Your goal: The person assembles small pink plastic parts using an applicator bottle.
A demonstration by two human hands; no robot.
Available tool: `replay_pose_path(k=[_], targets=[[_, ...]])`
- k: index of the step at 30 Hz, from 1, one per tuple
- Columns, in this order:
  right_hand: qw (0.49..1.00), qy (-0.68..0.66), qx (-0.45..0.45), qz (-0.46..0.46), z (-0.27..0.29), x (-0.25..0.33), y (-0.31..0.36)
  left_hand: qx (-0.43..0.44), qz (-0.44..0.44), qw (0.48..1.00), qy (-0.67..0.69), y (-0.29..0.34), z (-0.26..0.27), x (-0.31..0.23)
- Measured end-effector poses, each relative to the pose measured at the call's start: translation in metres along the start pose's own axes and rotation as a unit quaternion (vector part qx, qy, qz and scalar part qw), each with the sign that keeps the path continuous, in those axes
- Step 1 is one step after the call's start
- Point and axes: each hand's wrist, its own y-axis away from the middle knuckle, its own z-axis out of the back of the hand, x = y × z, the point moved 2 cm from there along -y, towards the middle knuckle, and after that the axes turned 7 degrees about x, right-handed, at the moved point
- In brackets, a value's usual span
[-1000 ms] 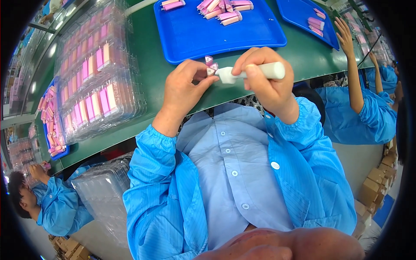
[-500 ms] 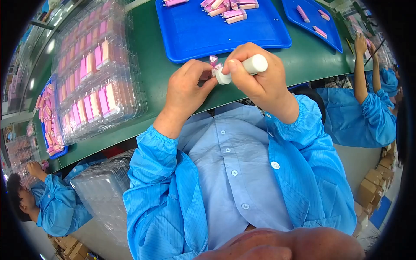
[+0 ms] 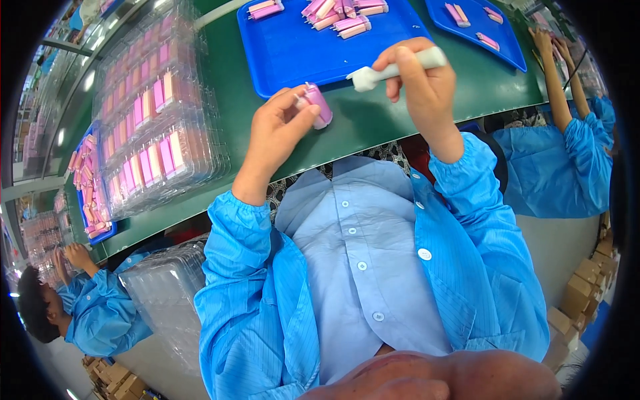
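Note:
Between the fingers and thumb of my left hand [image 3: 272, 137], a small pink plastic piece [image 3: 320, 108] is held tilted, above the green table [image 3: 380, 123]. My right hand [image 3: 430, 97] grips a white tool [image 3: 365, 79] with a thick round handle and a wider head, which points left. The tool's head is apart from the pink piece and hangs by the near edge of a blue tray [image 3: 267, 91]. In that tray, pink-and-cream pieces [image 3: 340, 15] lie in a loose pile toward the far side.
A second blue tray [image 3: 510, 53] with a few pieces stands farther right. Stacked clear plastic trays [image 3: 150, 123] filled with pieces rise at left, beside a blue bin of loose pieces [image 3: 87, 180]. Co-workers in blue sleeves [image 3: 100, 310] sit on both sides.
My right hand has drawn the white tool away from the piece, up and to the right. My left hand has moved slightly left, and more of the pink piece shows.

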Motion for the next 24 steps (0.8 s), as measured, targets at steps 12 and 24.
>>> replay_pose_path(k=[12,24], targets=[[0.988,-0.039,0.059,-0.134,-0.027,-0.055,0.011,0.077,0.029,0.949,0.305,0.026,0.015,-0.056],[0.991,-0.006,0.108,-0.076,-0.020,-0.044,0.028,-0.377,-0.030,0.644,-0.665,0.049,0.213,-0.160]])
